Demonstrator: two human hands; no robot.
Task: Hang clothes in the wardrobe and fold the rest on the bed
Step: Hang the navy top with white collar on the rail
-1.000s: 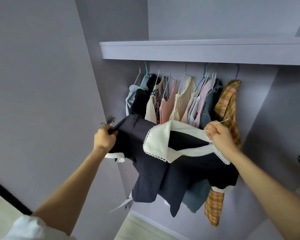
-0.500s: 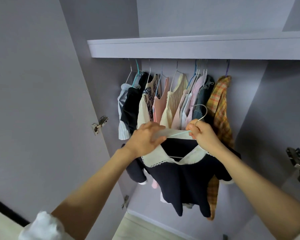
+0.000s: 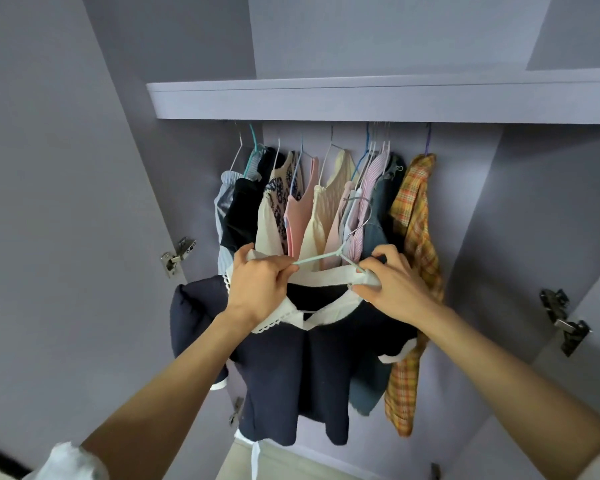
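Note:
A navy top (image 3: pixel 291 368) with a white lace-edged collar (image 3: pixel 274 320) hangs on a pale green hanger (image 3: pixel 321 259) in front of the open wardrobe. My left hand (image 3: pixel 260 282) grips the collar and the hanger's left arm. On the other side, my right hand (image 3: pixel 392 282) pinches the collar at the hanger's right arm. The hanger's metal hook (image 3: pixel 361 213) points up, well below the rail. Behind it several garments hang in a row, from a striped shirt (image 3: pixel 224 202) on the left to a yellow plaid shirt (image 3: pixel 414 216) on the right.
A lilac shelf (image 3: pixel 378 98) runs across the wardrobe just above the hanging clothes. Both doors stand open, with metal hinges at the left (image 3: pixel 177 256) and the right (image 3: pixel 565 320). There is a gap on the rail to the right of the plaid shirt.
My left hand left the top's sleeve and came to the collar at the hanger. The top went from being held spread out to hanging straight on the hanger, whose hook now points up.

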